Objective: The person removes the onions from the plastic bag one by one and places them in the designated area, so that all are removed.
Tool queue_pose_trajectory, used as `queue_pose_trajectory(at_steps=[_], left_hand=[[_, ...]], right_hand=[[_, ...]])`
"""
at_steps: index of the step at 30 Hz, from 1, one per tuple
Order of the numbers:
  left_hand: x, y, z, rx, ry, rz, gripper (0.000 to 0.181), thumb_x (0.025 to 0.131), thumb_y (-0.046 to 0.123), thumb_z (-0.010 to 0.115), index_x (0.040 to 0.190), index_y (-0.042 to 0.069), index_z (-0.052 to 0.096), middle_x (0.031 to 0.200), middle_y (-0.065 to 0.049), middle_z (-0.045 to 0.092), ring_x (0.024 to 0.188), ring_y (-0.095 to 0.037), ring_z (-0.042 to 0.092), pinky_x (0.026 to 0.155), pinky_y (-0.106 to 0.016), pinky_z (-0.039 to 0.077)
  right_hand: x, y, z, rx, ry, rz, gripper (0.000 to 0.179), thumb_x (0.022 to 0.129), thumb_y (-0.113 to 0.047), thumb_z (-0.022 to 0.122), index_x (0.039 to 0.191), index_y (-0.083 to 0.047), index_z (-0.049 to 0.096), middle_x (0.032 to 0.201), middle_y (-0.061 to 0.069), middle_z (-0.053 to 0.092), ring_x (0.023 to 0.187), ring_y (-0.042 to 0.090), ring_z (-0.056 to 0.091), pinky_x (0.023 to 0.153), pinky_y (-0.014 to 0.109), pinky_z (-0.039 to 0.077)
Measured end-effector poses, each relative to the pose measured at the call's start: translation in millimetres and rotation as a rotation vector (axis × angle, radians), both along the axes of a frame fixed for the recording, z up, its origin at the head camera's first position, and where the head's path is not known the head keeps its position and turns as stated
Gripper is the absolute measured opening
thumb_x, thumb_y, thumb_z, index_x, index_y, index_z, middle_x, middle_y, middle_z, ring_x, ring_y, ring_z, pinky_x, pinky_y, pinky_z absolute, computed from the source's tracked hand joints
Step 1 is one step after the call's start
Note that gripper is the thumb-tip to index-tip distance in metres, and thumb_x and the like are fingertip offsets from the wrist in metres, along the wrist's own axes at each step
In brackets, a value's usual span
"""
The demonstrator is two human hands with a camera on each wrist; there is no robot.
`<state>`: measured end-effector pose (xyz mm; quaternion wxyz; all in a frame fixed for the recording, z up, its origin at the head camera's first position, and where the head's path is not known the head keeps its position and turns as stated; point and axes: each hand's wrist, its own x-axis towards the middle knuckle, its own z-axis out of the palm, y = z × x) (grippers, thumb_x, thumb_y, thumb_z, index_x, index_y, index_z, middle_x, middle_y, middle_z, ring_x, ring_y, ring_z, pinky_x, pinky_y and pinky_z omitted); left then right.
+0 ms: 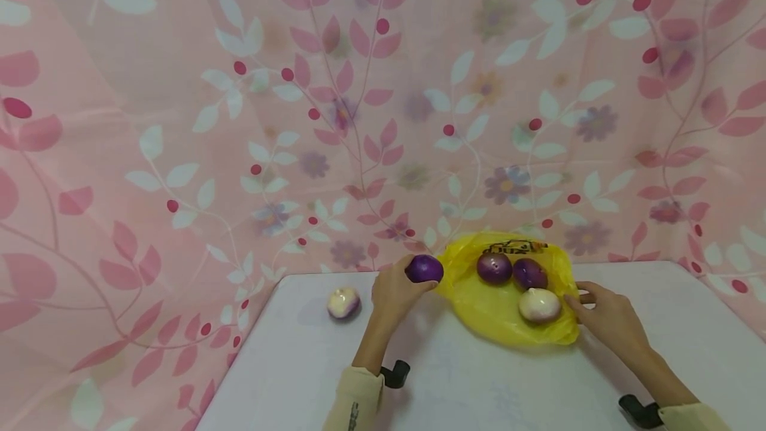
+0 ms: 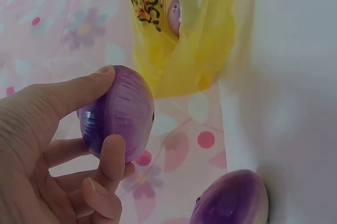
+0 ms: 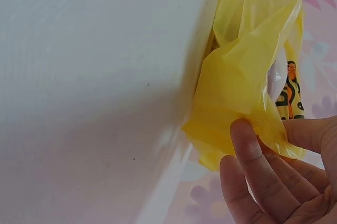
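Note:
My left hand (image 1: 391,291) holds a glossy purple-and-white turnip (image 2: 118,113) between thumb and fingers, above the table and just left of a yellow plastic bag (image 1: 485,321). The bag lies spread with its opening facing up, dark print on its far side. Inside it sit two purple turnips, one to the left (image 1: 494,269) and one to the right (image 1: 530,275), plus a paler turnip (image 1: 540,305) nearer to me. My right hand (image 1: 613,318) pinches the bag's right edge between thumb and fingers; in the right wrist view the film (image 3: 237,87) is creased at the fingertips.
Another white-and-purple turnip (image 1: 344,303) rests on the white table (image 1: 287,364), left of my left hand. Behind the table's far edge hangs a pink floral curtain (image 1: 383,118). Black wrist mounts (image 1: 396,374) stick out from both forearms.

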<state>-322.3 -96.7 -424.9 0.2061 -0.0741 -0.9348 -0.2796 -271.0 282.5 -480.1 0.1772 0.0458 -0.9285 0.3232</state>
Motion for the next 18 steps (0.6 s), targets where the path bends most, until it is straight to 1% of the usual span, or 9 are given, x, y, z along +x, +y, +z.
queue_pose_trajectory(at_steps=[3,6,11,14,18], left_hand=[[-1.9,-7.2,3.0,-0.001,0.015,0.007,0.055,0.071,0.052,0.084,0.117,0.025,0.069,0.1,-0.001,0.073,0.086,-0.027,0.068,0.072,-0.043,0.052],[-3.7,-15.7,5.8,0.008,0.022,0.024,0.057,0.071,0.051,0.084,0.118,0.022,0.069,0.102,-0.003,0.073,0.087,-0.029,0.068,0.072,-0.044,0.052],[-5.0,-29.0,10.5,0.017,-0.006,0.066,0.064,0.071,0.052,0.084,0.125,0.02,0.067,0.109,-0.007,0.072,0.093,-0.032,0.068,0.075,-0.046,0.052],[-5.6,-36.7,12.5,0.011,-0.017,0.09,0.066,0.071,0.052,0.084,0.126,0.019,0.067,0.111,-0.009,0.071,0.096,-0.033,0.067,0.077,-0.047,0.053],[-6.3,-47.3,14.7,0.01,-0.008,0.106,0.067,0.07,0.051,0.085,0.125,0.017,0.066,0.111,-0.012,0.071,0.096,-0.035,0.068,0.076,-0.048,0.054]], right_hand=[[-0.4,1.2,0.1,-0.002,-0.017,-0.003,0.052,0.096,-0.035,0.065,0.122,0.009,0.058,0.095,0.027,0.07,0.074,0.033,0.07,0.061,0.044,0.056],[-0.6,1.5,-0.5,0.0,-0.032,-0.007,0.053,0.096,-0.035,0.065,0.123,0.009,0.058,0.096,0.027,0.07,0.075,0.034,0.07,0.058,0.04,0.055],[-0.8,1.3,-1.3,0.003,-0.036,-0.011,0.053,0.096,-0.035,0.064,0.123,0.009,0.057,0.097,0.028,0.069,0.076,0.034,0.07,0.057,0.038,0.055],[-0.9,1.3,-1.1,0.002,-0.036,-0.012,0.053,0.096,-0.036,0.064,0.124,0.009,0.057,0.097,0.027,0.07,0.076,0.034,0.07,0.056,0.038,0.054],[-0.1,1.0,-0.8,0.001,-0.03,-0.01,0.052,0.096,-0.036,0.064,0.124,0.008,0.058,0.097,0.027,0.07,0.076,0.033,0.07,0.057,0.038,0.054]])
